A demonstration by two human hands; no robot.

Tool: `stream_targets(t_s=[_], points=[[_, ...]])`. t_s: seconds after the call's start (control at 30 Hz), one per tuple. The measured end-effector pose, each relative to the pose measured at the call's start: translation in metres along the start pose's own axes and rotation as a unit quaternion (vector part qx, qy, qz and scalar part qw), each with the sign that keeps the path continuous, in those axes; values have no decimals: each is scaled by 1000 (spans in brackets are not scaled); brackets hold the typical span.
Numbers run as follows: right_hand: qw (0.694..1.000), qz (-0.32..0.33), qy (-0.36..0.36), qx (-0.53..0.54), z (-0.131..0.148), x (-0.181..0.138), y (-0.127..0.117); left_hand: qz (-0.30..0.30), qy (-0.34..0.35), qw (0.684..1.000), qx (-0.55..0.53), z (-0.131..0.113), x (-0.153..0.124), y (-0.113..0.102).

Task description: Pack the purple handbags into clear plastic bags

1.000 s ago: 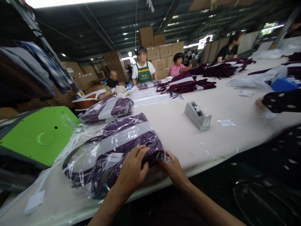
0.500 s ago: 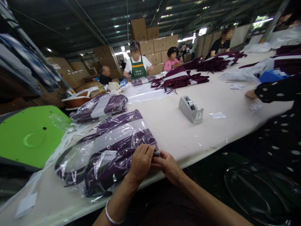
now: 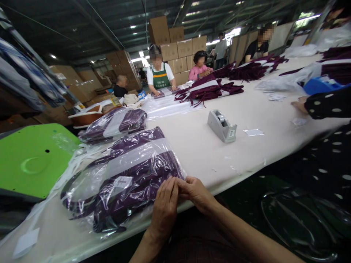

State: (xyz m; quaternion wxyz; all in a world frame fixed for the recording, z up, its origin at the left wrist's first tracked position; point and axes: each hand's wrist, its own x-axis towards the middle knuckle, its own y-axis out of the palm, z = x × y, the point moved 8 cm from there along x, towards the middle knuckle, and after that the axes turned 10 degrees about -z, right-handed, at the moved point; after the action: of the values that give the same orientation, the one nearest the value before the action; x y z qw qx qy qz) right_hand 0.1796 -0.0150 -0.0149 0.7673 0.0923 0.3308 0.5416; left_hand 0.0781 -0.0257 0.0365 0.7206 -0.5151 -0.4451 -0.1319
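Folded dark purple fabric with a pale band and a long strap loop lies flat inside a clear plastic bag [image 3: 139,168] at the table's near edge. A white label [image 3: 123,182] shows on its front. My left hand [image 3: 166,204] is at the bag's near right corner, fingers pressed together on the plastic. Close against it, my right hand [image 3: 197,193] pinches the bag's edge between thumb and fingers. Exactly what lies under the fingertips is hidden. Behind this bag rests a second bagged purple bundle [image 3: 116,124].
A grey tape dispenser [image 3: 222,126] stands right of the bag, with a white card [image 3: 253,132] beside it. A green panel [image 3: 35,157] is at the left. Loose purple bundles [image 3: 204,87] lie farther back. A co-worker's dotted sleeve [image 3: 326,106] reaches in at right.
Both my hands have shifted slightly down along the bag's right edge, and the left fingers now lie straighter. Across the table, the co-worker in the green apron has lowered both hands onto a bundle.
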Motion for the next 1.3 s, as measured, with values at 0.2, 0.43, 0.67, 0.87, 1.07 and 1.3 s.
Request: stream_targets(t_s=[0.2,0.43,0.67,0.87,1.07,1.3], points=[[998,-7,-43,-53,-1,1,-3,33,-21,999,8,-2,-5,5],[986,-8,-84,-145,28,1,1,63,-369,884,-282,20,-48,-22],[946,21,-150,-286,53,-16,20,-27,-650,351,-674,-4,-33,20],[942,4,-151,-300,46,-14,18,-136,-714,269,-632,3,-15,34],[961,4,-119,-250,35,-13,11,-138,-734,273,-606,10,-29,48],[984,54,-39,-168,31,-15,21,-61,-765,179,-616,1,-48,64]])
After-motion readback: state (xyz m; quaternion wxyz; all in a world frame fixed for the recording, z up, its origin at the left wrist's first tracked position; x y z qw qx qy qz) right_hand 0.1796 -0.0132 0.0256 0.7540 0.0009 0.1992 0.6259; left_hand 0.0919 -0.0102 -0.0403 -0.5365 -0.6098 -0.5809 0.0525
